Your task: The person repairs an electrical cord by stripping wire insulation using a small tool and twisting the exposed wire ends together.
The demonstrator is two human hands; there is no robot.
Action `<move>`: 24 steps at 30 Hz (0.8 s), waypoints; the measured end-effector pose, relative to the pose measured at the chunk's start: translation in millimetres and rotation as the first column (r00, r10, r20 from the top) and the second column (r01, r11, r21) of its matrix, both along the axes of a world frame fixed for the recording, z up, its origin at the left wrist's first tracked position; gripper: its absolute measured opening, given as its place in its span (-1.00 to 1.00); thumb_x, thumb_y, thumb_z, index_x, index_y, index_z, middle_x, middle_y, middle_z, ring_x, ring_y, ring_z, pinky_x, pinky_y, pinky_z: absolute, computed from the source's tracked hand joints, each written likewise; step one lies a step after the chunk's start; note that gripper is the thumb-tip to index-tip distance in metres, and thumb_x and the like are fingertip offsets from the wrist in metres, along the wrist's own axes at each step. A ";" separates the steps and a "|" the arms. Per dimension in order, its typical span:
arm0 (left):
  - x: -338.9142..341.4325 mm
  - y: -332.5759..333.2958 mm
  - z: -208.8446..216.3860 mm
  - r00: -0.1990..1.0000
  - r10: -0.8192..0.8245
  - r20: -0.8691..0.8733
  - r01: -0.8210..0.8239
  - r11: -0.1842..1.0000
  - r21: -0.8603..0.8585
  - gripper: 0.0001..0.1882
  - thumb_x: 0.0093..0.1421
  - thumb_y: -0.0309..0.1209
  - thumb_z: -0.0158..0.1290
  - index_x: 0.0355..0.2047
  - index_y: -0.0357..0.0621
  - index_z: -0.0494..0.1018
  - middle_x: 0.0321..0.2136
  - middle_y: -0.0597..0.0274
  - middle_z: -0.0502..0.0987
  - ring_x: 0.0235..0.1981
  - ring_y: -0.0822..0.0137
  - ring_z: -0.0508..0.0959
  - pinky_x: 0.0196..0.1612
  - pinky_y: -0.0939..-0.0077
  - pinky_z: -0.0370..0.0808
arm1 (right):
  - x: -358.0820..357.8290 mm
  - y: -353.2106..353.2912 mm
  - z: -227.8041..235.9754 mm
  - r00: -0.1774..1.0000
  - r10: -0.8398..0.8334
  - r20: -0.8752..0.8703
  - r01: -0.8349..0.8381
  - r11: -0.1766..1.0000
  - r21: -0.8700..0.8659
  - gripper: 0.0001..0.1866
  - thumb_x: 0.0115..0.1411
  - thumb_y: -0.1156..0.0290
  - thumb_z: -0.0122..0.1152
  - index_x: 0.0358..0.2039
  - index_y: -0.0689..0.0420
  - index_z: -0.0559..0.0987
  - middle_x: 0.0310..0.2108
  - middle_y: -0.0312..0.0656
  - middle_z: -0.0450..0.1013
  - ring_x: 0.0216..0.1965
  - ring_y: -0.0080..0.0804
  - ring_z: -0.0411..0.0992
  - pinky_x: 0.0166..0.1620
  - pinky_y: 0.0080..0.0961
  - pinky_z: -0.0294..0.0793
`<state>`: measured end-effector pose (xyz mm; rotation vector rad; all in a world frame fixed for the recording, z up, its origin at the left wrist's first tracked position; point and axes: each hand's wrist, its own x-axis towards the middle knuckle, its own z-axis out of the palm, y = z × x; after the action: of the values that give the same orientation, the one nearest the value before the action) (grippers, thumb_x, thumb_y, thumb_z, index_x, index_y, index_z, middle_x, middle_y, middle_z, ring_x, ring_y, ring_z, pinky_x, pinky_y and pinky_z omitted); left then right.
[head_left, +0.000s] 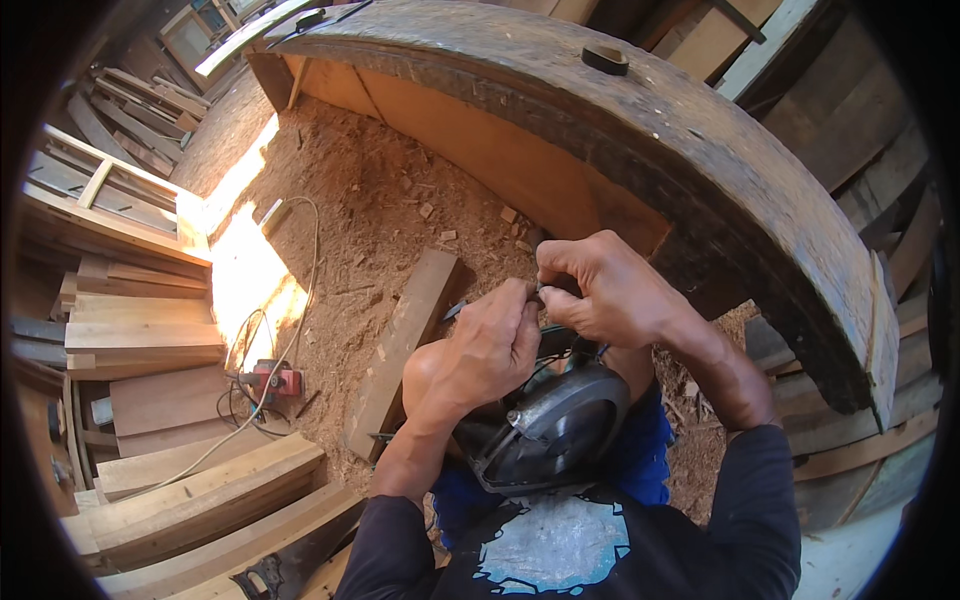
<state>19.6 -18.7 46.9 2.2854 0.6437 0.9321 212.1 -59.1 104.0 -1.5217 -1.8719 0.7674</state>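
1. We're right in at the fingertips: the right hand (608, 290), at three o'clock, is pinched, thumb against forefinger, on a small dark piece (541, 289) too tiny for us to identify.
2. The left hand (483, 345) comes in from between seven and eight o'clock, fingers curled, tips hidden; we can't tell whether they grip it too.
3. Straight below, at six o'clock, we have a circular saw (555, 425), its rounded guard up between the person's legs, thin wires just above it.
4. At eight o'clock we see a plank (405, 350) on the sawdust-strewn ground (365, 190), and further out a red power tool (283, 381).
5. Over at nine, stacked boards (140, 325); between seven and eight, a handsaw (262, 580).
6. A heavy workbench (720, 150) sweeps past two o'clock, a dark ring (605, 61) on top between twelve and one.
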 end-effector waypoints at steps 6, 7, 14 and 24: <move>4.7 4.0 -15.8 0.998 -0.035 0.055 0.035 0.999 0.005 -0.94 0.26 -0.60 0.00 -0.27 -0.26 0.36 -0.47 -0.15 0.47 -0.39 -0.24 0.52 -0.36 -0.01 0.42 | -7.5 -2.2 -22.5 0.996 0.018 0.086 -0.036 0.976 0.214 -0.84 -0.02 0.47 0.25 -0.44 0.24 0.48 -0.51 0.12 0.49 -0.40 0.22 0.49 -0.33 -0.03 0.48; 5.5 4.8 -17.9 0.995 -0.053 0.086 0.054 0.999 -0.003 -0.94 0.25 -0.60 0.00 -0.28 -0.26 0.35 -0.47 -0.15 0.46 -0.39 -0.24 0.52 -0.36 -0.01 0.41 | -7.7 -2.6 -25.4 0.997 0.030 0.069 -0.047 0.964 0.261 -0.84 -0.02 0.47 0.24 -0.43 0.23 0.48 -0.49 0.13 0.48 -0.38 0.22 0.49 -0.32 -0.01 0.48; 2.2 7.8 -32.0 0.990 -0.037 0.135 0.021 0.993 0.117 -0.95 0.24 -0.61 0.00 -0.32 -0.28 0.34 -0.48 -0.13 0.42 -0.43 -0.22 0.49 -0.39 0.04 0.39 | -14.4 -3.2 -39.5 0.999 0.028 -0.029 -0.017 0.950 0.312 -0.86 -0.04 0.53 0.21 -0.44 0.25 0.45 -0.47 0.12 0.44 -0.33 0.19 0.46 -0.29 0.01 0.44; -4.5 2.2 -31.2 0.974 0.008 0.226 0.039 0.979 -0.199 -0.90 0.38 -0.53 -0.04 -0.26 -0.31 0.44 -0.57 0.12 0.43 -0.58 0.25 0.43 -0.48 0.36 0.37 | -11.3 -4.8 -32.0 0.972 0.025 -0.234 0.024 0.978 0.207 -0.89 0.09 0.51 0.23 -0.40 0.24 0.49 -0.55 0.05 0.39 -0.47 0.08 0.41 -0.35 -0.14 0.41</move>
<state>15.2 -16.5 15.7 1.9674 0.5914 1.0501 200.8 -63.9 72.0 -1.2425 -1.7168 0.6944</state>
